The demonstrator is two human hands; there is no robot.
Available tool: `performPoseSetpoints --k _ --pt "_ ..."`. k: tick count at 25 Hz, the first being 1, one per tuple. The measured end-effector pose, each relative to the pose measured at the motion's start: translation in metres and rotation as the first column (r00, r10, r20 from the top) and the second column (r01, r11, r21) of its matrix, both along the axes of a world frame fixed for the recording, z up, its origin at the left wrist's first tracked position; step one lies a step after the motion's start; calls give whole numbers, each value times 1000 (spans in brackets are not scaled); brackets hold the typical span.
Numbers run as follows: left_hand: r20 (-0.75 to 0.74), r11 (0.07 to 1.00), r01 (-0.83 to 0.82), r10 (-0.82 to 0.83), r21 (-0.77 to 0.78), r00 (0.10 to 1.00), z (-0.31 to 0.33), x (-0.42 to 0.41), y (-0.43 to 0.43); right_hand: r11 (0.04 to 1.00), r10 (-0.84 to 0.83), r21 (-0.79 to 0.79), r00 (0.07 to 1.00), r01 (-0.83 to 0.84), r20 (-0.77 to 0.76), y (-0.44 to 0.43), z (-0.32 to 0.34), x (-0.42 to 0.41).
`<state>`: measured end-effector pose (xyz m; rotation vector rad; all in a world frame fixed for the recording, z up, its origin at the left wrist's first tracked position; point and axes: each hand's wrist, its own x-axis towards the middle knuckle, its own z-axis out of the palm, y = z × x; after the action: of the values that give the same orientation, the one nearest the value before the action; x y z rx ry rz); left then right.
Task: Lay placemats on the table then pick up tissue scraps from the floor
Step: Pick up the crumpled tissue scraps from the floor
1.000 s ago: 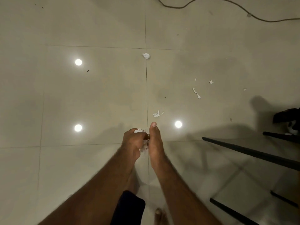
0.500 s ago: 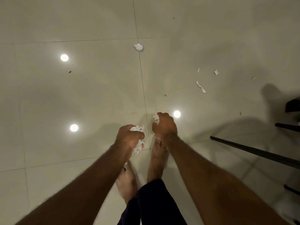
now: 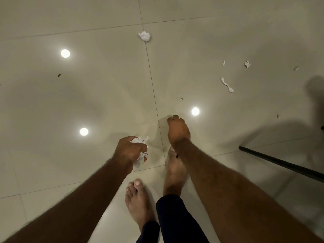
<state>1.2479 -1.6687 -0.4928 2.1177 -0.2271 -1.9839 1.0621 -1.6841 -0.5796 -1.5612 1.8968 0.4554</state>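
Note:
My left hand [image 3: 130,151] grips a wad of white tissue scraps [image 3: 141,140] just above the beige tiled floor [image 3: 87,95]. To its right, my right hand [image 3: 178,130] reaches down to the floor with its fingers curled over the spot where a small tissue scrap lay; the scrap itself is hidden under the fingers. Farther ahead lies a crumpled tissue ball [image 3: 144,36]. A torn tissue strip [image 3: 227,85] and a few small tissue bits [image 3: 247,64] lie to the front right.
A black metal furniture leg [image 3: 280,163] slants across the right side. My bare feet [image 3: 138,200] stand below the hands. Ceiling lights reflect as bright spots [image 3: 195,111] on the glossy tiles. Small dark specks [image 3: 59,75] dot the floor.
I have bent lower and stepped forward. My right hand moved away from the left, reached the small scrap ahead and curled over it; that scrap no longer shows on the floor.

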Motion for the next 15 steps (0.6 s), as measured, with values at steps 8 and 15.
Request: performPoseSetpoints --k 8,15 --pt "35 988 138 -136 -68 990 -6 -41 -34 971 -142 -171 977 169 159 -9 3 -40" --pt "-62 995 85 -81 57 995 -13 -94 -63 826 -408 -418 913 378 19 -77 3 -198"
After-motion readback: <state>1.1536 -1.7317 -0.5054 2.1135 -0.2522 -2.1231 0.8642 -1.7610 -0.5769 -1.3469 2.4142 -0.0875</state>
